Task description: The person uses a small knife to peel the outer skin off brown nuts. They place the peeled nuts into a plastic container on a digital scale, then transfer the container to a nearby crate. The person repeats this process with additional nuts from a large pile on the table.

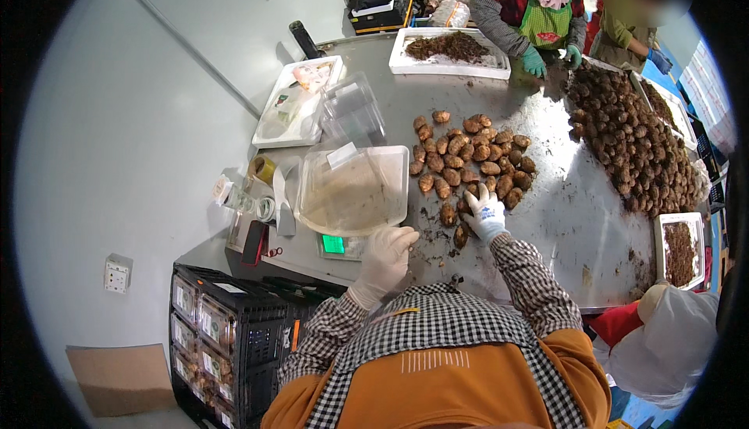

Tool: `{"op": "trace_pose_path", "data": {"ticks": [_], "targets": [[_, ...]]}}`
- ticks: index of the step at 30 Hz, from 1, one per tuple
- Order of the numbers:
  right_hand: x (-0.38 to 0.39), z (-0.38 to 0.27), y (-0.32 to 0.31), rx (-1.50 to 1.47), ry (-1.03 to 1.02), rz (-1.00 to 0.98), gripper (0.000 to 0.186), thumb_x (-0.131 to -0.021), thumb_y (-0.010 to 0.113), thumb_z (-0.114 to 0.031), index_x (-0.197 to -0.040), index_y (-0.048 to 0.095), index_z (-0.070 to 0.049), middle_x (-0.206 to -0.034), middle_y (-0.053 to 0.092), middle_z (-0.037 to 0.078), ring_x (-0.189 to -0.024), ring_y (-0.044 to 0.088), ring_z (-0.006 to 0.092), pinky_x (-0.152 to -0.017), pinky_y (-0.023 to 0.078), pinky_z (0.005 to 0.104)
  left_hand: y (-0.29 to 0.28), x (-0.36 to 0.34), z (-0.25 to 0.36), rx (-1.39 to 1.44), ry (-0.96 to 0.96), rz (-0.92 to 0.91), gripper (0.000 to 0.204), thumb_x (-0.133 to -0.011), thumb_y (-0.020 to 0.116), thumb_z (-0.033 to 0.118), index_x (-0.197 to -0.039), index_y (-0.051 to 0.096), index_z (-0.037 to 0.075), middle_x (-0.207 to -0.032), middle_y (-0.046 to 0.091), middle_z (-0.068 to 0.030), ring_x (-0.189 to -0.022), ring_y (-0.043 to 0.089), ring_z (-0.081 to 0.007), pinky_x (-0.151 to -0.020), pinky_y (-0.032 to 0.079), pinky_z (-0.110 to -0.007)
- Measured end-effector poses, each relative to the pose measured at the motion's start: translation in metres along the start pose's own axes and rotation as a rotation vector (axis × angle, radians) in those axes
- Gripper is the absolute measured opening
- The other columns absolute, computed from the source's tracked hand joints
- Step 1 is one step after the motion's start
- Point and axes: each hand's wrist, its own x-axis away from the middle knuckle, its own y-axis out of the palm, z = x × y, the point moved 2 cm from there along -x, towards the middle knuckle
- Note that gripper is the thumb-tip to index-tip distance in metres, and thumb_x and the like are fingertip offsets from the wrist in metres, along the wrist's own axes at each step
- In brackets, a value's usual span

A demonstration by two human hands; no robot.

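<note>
Brown, ringed taro corms (pixel 457 145) lie in a loose group on the metal table in front of me. My right hand (pixel 487 215), in a white glove, is at the near edge of this group, its thumb and fingers closed around a small taro. Two other taros (pixel 448 214) lie just left of it, toward me. My left hand (pixel 384 263), also gloved, is curled closed beside the near right corner of a white tray (pixel 399 187); whatever its fingers hold, if anything, is hidden. Under that tray is a scale with a lit green display (pixel 333 244).
Clear plastic boxes (pixel 353 109) and a white foam tray (pixel 299 70) stand at the left. A large taro heap (pixel 636 136) covers the right side. Two people work across the table; another's white cap (pixel 659 343) is near right. Black crates (pixel 226 335) stand below left.
</note>
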Motion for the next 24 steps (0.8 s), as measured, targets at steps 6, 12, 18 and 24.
{"op": "trace_pose_path", "data": {"ticks": [6, 12, 18, 24], "targets": [[-0.011, 0.025, 0.012, -1.441, 0.068, 0.021, 0.06, -0.085, 0.07, -0.032, -0.131, 0.048, -0.001, -0.129, 0.054, 0.019, -0.116, 0.054, 0.0308, -0.1, 0.043, 0.0371, 0.001, -0.015, 0.012, 0.061, 0.044, 0.043, 0.031, -0.076, 0.062, -0.006, -0.103, 0.065, 0.008, -0.105, 0.066, -0.0085, -0.097, 0.061, -0.027, -0.086, 0.048, -0.037], [0.059, -0.024, -0.049, -2.508, -0.455, -0.62, 0.06, -0.096, 0.046, -0.051, -0.137, 0.043, -0.007, -0.126, 0.058, 0.014, -0.093, 0.067, 0.0264, -0.065, 0.06, 0.0349, 0.025, -0.019, -0.02, 0.631, -0.484, 0.04, 0.039, -0.09, 0.062, 0.006, -0.128, 0.054, 0.004, -0.122, 0.06, -0.0087, -0.11, 0.057, -0.0204, -0.096, 0.044, -0.032], [0.09, -0.051, -0.059, -2.514, -0.297, -0.648, 0.069, -0.092, 0.045, -0.059, -0.141, 0.041, -0.01, -0.127, 0.058, 0.013, -0.092, 0.067, 0.03, -0.062, 0.06, 0.037, 0.031, -0.046, 0.005, 0.795, -0.467, -0.284, 0.065, -0.086, 0.07, 0.035, -0.137, 0.043, 0.004, -0.124, 0.055, -0.0085, -0.114, 0.052, -0.0184, -0.101, 0.04, -0.035], [0.097, -0.052, -0.071, -2.335, -0.313, -0.4, 0.064, -0.094, 0.046, -0.055, -0.138, 0.043, -0.009, -0.118, 0.061, 0.015, -0.087, 0.068, 0.0232, -0.061, 0.059, 0.0289, 0.029, -0.043, -0.008, 1.545, -0.628, -0.098, 0.033, -0.096, 0.054, 0.013, -0.128, 0.048, 0.004, -0.118, 0.058, -0.0071, -0.108, 0.056, -0.0176, -0.095, 0.045, -0.03]]}}
